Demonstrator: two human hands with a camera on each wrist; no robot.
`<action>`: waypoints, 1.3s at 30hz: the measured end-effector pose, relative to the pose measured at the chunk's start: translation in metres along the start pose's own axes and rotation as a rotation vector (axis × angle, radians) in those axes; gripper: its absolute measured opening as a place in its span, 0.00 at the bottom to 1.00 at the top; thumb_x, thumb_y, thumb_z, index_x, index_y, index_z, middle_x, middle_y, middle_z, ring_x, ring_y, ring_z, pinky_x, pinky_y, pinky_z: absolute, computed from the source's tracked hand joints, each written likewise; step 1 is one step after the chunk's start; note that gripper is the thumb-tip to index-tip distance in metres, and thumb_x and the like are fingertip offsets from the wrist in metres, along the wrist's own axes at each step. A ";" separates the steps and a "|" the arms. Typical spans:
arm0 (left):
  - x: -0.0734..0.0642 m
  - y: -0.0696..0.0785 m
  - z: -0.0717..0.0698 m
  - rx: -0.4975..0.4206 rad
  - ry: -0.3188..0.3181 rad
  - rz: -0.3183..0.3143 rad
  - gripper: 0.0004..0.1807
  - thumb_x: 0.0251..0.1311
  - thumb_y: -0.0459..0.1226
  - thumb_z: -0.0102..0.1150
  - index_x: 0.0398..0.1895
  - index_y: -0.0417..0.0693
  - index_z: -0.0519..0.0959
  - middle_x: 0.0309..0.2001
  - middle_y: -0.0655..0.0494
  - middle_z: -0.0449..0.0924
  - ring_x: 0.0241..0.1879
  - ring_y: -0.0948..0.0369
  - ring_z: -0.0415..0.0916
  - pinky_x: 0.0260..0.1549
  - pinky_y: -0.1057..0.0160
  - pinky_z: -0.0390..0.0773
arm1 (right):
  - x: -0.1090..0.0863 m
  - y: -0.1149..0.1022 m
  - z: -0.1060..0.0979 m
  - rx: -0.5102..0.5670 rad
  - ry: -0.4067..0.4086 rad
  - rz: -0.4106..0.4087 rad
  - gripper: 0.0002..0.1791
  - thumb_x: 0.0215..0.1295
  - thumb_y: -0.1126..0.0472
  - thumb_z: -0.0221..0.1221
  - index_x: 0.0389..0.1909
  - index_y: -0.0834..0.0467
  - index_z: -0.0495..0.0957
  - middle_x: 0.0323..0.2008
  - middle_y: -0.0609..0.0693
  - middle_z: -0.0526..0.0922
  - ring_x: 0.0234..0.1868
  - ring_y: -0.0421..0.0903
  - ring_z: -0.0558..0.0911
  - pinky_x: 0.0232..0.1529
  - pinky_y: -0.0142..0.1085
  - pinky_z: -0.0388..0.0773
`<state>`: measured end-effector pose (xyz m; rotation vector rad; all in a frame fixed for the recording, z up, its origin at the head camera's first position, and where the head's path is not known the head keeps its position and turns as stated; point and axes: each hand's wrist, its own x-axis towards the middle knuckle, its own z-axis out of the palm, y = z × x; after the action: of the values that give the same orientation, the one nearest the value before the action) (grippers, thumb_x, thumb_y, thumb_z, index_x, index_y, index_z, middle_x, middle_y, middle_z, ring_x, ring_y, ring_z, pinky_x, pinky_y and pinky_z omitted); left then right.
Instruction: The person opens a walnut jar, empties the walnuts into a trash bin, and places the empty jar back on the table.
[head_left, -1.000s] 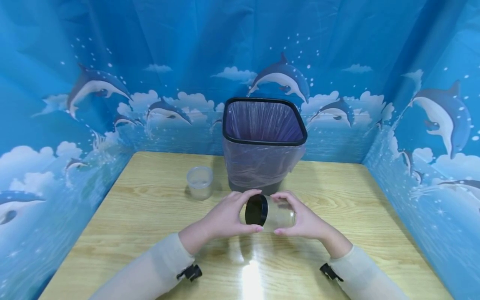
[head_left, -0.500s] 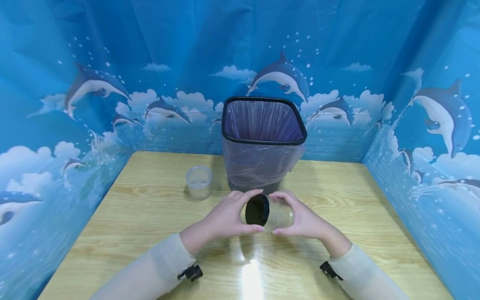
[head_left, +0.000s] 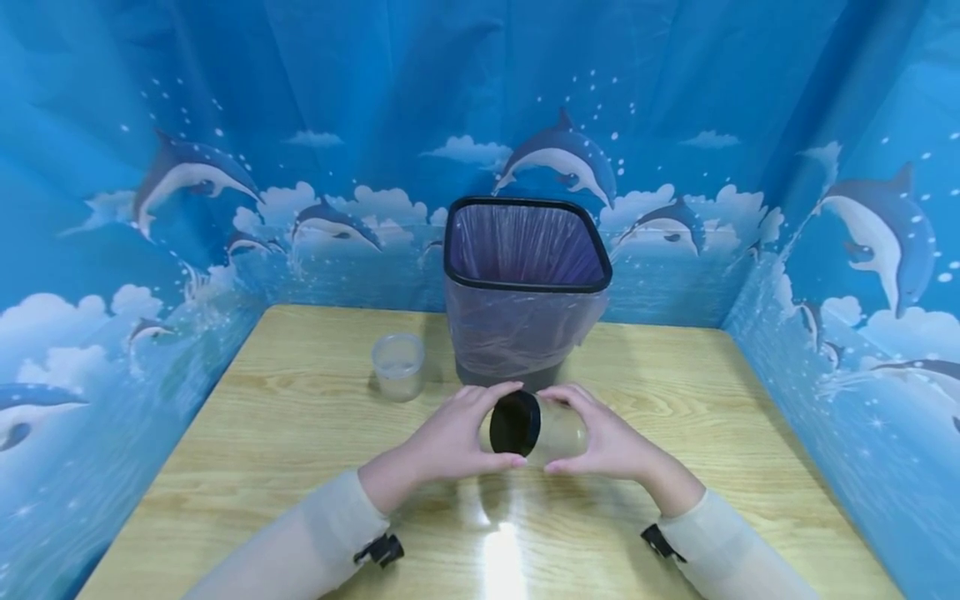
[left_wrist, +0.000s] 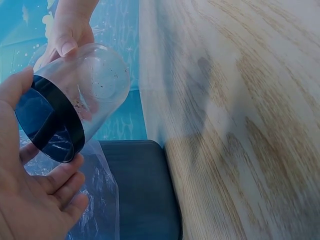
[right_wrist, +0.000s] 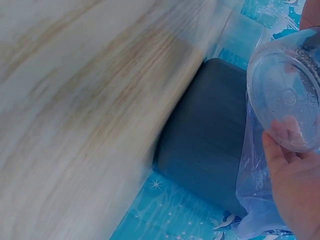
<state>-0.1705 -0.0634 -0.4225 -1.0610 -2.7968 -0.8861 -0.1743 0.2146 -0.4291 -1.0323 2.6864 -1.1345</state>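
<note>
A clear jar (head_left: 561, 433) with a black lid (head_left: 514, 424) lies sideways in the air between both hands, over the table in front of the bin. My left hand (head_left: 456, 433) grips the lid end, thumb below and fingers above in the head view. Round the clear body toward its base, my right hand (head_left: 611, 435) holds with thumb and fingers. Small dark specks cling inside the jar (left_wrist: 102, 75) in the left wrist view. The lid sits on the jar's mouth. Through the clear base (right_wrist: 285, 95), the right wrist view shows more specks inside.
Just beyond the hands stands a dark bin (head_left: 528, 287) lined with a thin purple bag (head_left: 517, 329). A small clear plastic cup (head_left: 399, 367) stands left of it on the wooden table (head_left: 300, 433). Blue dolphin-printed curtains (head_left: 360, 100) close off the back and both sides.
The jar has turned slightly between the hands, so a little more of the black lid's face shows. Both hands stay almost in place, and the bin and cup have not moved.
</note>
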 end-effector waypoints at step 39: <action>-0.019 -0.014 -0.020 -0.201 0.177 0.013 0.47 0.56 0.53 0.71 0.76 0.59 0.58 0.67 0.58 0.69 0.67 0.55 0.64 0.65 0.46 0.66 | -0.027 0.023 -0.039 0.150 0.181 0.104 0.50 0.47 0.62 0.79 0.71 0.52 0.63 0.61 0.48 0.71 0.60 0.37 0.71 0.58 0.25 0.66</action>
<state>-0.1683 -0.0940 -0.4168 -0.9660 -2.5974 -1.2160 -0.1773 0.2666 -0.4211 -0.7931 2.6977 -1.4471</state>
